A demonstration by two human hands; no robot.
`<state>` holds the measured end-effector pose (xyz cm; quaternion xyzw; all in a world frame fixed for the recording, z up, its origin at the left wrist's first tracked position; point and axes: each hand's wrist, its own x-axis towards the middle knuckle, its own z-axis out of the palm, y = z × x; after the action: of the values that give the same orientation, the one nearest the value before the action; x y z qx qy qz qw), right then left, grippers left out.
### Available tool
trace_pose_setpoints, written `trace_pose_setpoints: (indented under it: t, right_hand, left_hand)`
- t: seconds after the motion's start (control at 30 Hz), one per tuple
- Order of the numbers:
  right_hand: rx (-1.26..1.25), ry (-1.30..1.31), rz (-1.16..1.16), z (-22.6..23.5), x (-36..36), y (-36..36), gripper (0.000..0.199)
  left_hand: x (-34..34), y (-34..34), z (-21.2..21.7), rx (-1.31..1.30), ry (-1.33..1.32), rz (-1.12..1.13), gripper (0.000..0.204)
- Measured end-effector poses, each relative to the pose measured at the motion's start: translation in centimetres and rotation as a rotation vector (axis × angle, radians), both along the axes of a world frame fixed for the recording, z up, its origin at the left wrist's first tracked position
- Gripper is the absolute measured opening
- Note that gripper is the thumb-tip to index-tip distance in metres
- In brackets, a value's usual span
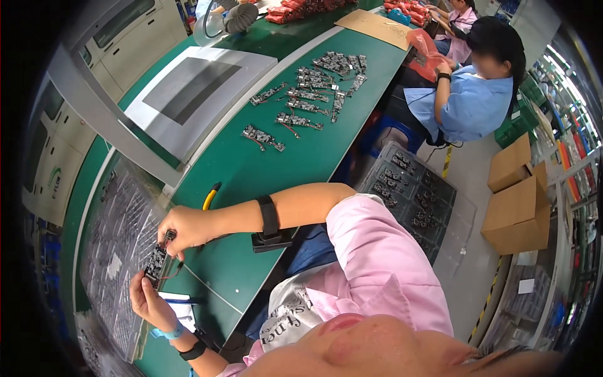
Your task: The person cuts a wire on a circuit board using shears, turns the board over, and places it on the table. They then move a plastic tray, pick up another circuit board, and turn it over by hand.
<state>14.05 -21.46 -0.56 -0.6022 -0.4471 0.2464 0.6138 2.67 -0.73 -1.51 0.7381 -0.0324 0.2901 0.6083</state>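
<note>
A narrow black circuit board [154,262] with small parts and thin red and black wires is held between my two hands, over the edge of a clear plastic tray. My left hand [148,303] pinches its lower end between thumb and fingers. At the upper end, my right hand [183,227] closes on the board near a small black part. A wire with a dark plug hangs off to the board's right. The clear tray [114,261] lies just left of my hands, with rows of angled pockets.
Several similar boards [306,105] lie on the green table [220,235]. A yellow-handled tool [211,197] rests behind my right wrist. White paper [182,310] with a pen lies near my left hand. A black tray of boards [408,195] stands right. A co-worker [468,100] sits beyond.
</note>
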Motion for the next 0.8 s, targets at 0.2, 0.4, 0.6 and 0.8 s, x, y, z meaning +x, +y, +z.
trace_pose_setpoints:
  t: [0.2,0.4,0.6,0.8]
  right_hand:
    - [0.216,0.434,0.071,-1.6,-0.6,0.0,0.025]
    - [0.239,0.724,-0.006,-1.9,0.0,-0.7,0.029]
    - [0.232,0.613,0.064,0.1,-1.8,-1.3,0.029]
    - [0.279,0.526,0.089,-0.8,-2.1,-1.2,0.032]
  left_hand:
    - [-0.6,0.8,-0.4,-0.010,0.092,0.055,0.017]
    - [0.3,0.0,-0.3,-0.060,0.078,-0.165,0.016]
    - [-0.6,0.2,1.3,-0.248,0.038,-0.278,0.020]
    - [-0.9,0.2,0.5,-0.358,0.013,-0.347,0.021]
